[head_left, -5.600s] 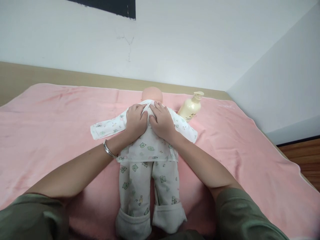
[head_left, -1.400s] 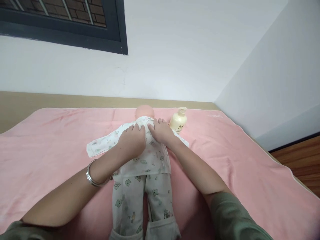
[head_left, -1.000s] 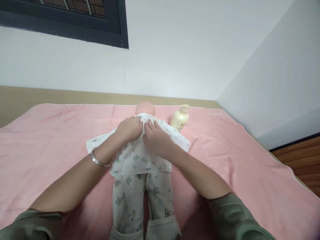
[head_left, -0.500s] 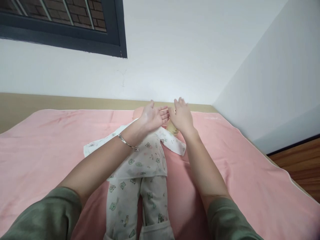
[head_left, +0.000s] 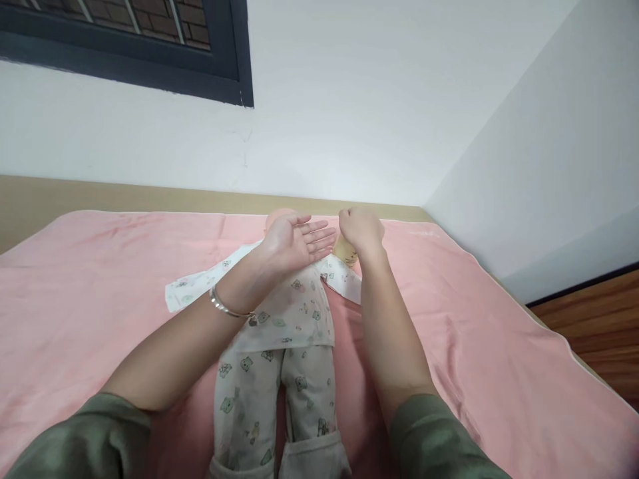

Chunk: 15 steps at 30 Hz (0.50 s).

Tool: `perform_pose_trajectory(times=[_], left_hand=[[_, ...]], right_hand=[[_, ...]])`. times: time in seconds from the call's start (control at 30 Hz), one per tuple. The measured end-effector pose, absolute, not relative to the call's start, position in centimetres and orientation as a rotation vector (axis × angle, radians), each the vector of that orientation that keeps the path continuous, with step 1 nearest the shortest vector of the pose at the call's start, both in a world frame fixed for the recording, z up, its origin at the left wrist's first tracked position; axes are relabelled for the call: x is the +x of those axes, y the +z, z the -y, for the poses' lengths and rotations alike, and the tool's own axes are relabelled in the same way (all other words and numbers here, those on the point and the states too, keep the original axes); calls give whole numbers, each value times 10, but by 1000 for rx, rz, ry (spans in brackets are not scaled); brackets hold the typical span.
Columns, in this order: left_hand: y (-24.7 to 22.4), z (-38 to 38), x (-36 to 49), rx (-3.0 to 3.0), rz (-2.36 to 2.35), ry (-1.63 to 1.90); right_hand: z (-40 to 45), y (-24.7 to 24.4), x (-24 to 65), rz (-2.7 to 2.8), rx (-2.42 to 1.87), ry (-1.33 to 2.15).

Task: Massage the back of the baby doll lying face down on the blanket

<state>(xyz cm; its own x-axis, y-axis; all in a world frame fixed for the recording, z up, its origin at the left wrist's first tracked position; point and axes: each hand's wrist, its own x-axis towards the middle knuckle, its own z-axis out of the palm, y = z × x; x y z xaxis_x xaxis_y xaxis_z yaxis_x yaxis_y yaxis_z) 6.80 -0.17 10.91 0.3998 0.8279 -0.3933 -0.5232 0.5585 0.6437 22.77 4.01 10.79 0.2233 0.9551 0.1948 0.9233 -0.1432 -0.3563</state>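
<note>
My left hand (head_left: 299, 245) is open, palm up with its fingers stretched to the right, above the neck area of a doll (head_left: 279, 214). The doll lies on its back in a white printed top (head_left: 299, 313) and matching trousers (head_left: 249, 399). My right hand (head_left: 360, 227) is closed in a fist just right of my left fingertips; whatever it may hold is hidden. Under and beside the fist is a yellow container (head_left: 344, 253) with small dark marks, partly covered. My hands are close but apart.
A pink cloth (head_left: 489, 332) covers the surface under the doll. Behind it runs a beige edge (head_left: 100, 194) against a white wall (head_left: 339, 100). A dark window frame (head_left: 219, 80) is at the upper left, brown wood (head_left: 594, 326) at the right.
My right hand has gone from spread fingers to a fist. My left hand has turned flatter, palm up, and shifted slightly left.
</note>
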Motion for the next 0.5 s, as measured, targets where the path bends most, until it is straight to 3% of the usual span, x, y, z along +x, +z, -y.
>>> perform_pose_trajectory(times=[0.3,0.5], left_hand=[[129,31,19,411,-823,963],[148,50,-1,563,-689,983]], right_hand=[[-38,106,230,1879,-2080,23],[14,140,217,1989,-1989,0]])
